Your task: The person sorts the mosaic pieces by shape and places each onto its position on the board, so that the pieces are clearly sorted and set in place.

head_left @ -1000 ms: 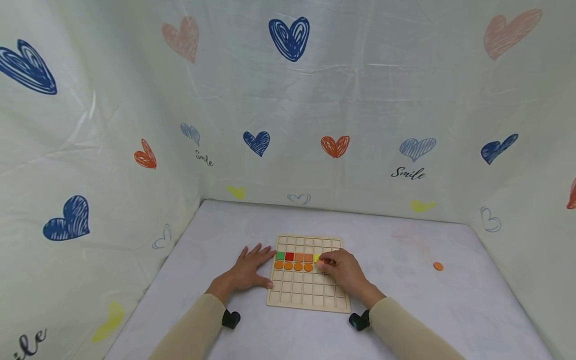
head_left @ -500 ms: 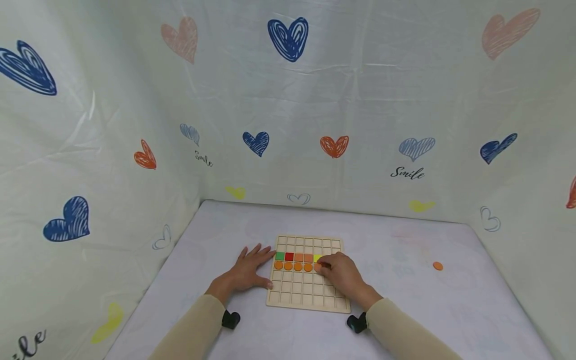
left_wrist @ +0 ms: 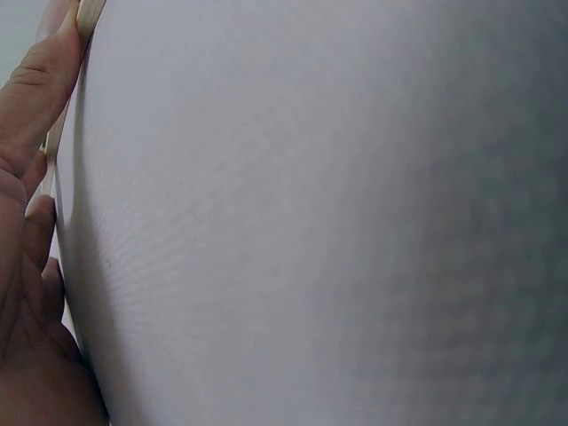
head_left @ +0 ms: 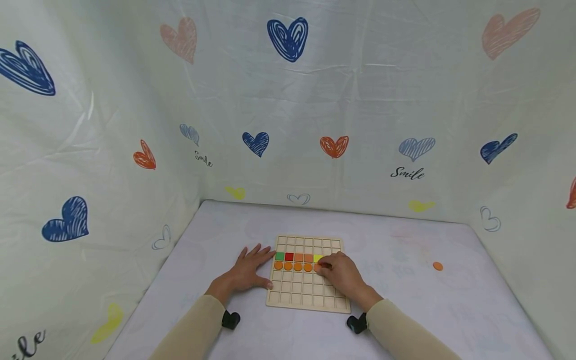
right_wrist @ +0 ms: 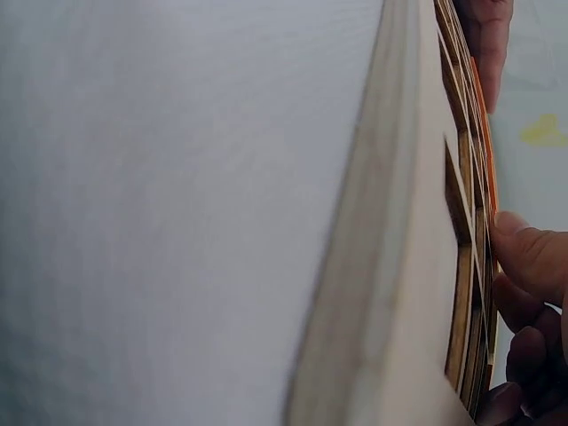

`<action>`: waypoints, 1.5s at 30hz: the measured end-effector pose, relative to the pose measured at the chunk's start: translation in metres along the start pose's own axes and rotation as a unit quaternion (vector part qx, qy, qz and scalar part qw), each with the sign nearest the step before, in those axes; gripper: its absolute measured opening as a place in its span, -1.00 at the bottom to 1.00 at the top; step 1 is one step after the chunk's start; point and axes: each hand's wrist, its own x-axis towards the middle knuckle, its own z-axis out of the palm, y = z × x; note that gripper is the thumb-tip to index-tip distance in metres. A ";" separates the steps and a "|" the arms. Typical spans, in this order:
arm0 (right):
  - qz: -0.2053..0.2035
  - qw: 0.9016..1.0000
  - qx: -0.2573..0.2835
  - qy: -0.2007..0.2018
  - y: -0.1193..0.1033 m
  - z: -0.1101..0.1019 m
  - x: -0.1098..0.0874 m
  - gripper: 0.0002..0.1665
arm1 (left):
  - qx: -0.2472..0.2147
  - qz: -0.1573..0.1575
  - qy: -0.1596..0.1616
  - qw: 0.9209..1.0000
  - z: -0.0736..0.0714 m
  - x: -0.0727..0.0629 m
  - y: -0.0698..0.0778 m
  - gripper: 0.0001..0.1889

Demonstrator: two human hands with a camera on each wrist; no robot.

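A wooden grid board [head_left: 299, 300] lies on the table. One row of its cells holds a green, a red, two orange and a yellow square [head_left: 317, 258]. In the row nearer me lie several orange discs [head_left: 288, 266]. My right hand [head_left: 344, 274] pinches another orange disc [head_left: 317, 268] at the right end of that row, below the yellow square. In the right wrist view its thumb [right_wrist: 531, 253] is right at the board's upper face, the fingers curled beneath. My left hand [head_left: 246, 270] lies with fingers spread, fingertips and thumb [left_wrist: 40, 93] at the board's left edge.
One loose orange disc [head_left: 438, 266] lies on the white table [head_left: 396, 300], right of the board. A pale curtain with printed hearts [head_left: 288, 100] rises behind the table and along its sides.
My right hand has lowered the orange disc to the row's right end, shifting slightly left, and has stayed there over the last half second. The left hand keeps its place.
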 end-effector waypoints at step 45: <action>0.173 0.978 0.028 0.117 0.112 -0.112 -0.037 -0.58 | -0.011 0.003 -0.003 1.000 0.002 0.001 -0.003 0.07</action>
